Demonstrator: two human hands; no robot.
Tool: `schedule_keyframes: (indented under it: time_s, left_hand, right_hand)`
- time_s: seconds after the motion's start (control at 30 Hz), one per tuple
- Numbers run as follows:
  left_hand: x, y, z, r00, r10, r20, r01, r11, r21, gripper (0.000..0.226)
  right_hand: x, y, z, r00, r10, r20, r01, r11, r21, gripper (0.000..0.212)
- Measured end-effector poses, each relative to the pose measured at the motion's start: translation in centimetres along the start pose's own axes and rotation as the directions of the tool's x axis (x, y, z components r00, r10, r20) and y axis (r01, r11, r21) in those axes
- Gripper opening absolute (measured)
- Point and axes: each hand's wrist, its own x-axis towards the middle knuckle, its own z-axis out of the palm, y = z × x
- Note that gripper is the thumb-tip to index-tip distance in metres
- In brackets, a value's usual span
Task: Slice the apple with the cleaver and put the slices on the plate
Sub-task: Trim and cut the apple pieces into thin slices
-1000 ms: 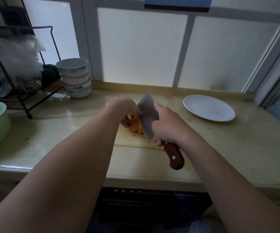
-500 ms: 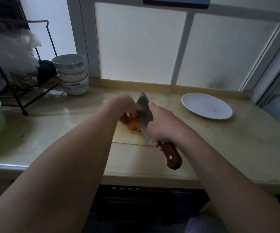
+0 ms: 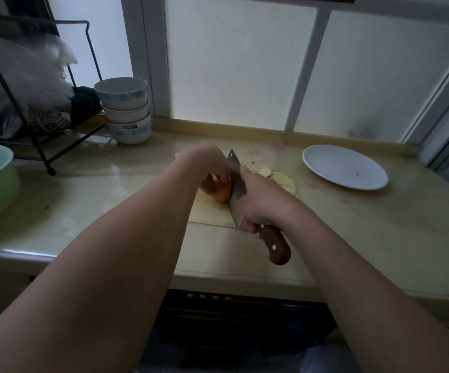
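The right hand [image 3: 258, 201] is gripping the cleaver [image 3: 236, 191] by its wooden handle, blade resting against the apple [image 3: 222, 195] on the cutting board [image 3: 208, 215]. The left hand [image 3: 209, 164] is curling over the apple, holding it. The plate [image 3: 345, 168] is lying well apart, far right.

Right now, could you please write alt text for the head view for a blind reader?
The right hand grips a cleaver, its blade against an apple that the left hand holds on a cutting board; a white plate sits farther right.
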Motion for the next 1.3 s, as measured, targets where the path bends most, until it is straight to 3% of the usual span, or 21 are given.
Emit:
schedule_keyframes:
  time_s: [0.27,0.47,0.97,1.3]
  left_hand:
    - [-0.4,-0.1,0.0,1.0,-0.018,-0.004,0.018,0.999,-0.052,0.033]
    - [-0.8,0.3,0.0,0.999,-0.042,0.012,0.042,0.998,-0.048,0.031]
    - [-0.4,0.1,0.0,0.999,-0.038,-0.007,0.038,0.998,-0.052,0.011]
    - [-0.2,-0.1,0.2,0.999,-0.03,-0.019,0.029,0.999,-0.035,0.026]
  right_hand:
    - [-1.6,1.0,-1.1,1.0,0.017,0.001,-0.017,0.976,0.217,0.08]
    - [-1.9,1.3,-1.2,0.991,-0.002,-0.136,0.041,0.959,0.279,0.094]
    - [-2.3,0.3,-1.5,0.988,-0.014,-0.157,0.051,0.97,0.237,0.098]
    - [-4.9,-0.9,-1.8,0.997,0.008,-0.071,0.001,0.993,0.118,0.097]
